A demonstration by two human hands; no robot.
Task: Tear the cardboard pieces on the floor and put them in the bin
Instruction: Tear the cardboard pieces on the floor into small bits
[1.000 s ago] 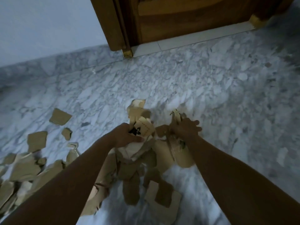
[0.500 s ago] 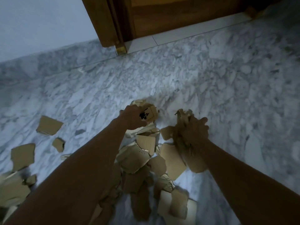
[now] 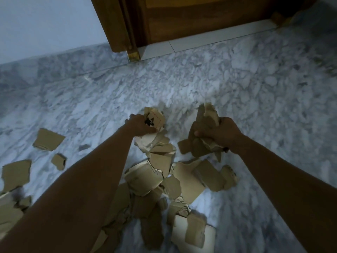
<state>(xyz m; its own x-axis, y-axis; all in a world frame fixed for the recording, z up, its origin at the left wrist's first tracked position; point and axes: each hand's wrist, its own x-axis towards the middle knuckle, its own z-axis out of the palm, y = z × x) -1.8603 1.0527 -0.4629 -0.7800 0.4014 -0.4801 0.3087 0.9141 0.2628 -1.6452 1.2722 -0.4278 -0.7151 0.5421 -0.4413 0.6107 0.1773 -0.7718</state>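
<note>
Here, reading from left to right: loose cardboard scraps lie flat on the marble floor at far left, well apart from both hands. The left hand is clenched round a bundle of torn pieces; the uppermost piece bears a black print, and paler pieces hang from under the fist. Below and between the 2 forearms lies the central heap, its long axis running from the hands back toward the person. The right hand grips a crumpled wad, with 1 end standing up above the knuckles and the other hanging toward the floor. A wooden door closes the scene at top.

The 2 handfuls are held apart, side by side, at about equal reach, just beyond the far end of the heap. No bin is in view, so its direction from either hand cannot be told. Both hands appear full, so the likely next step is carrying the handfuls to the bin. The left hand is the nearer to the outlying scraps.
</note>
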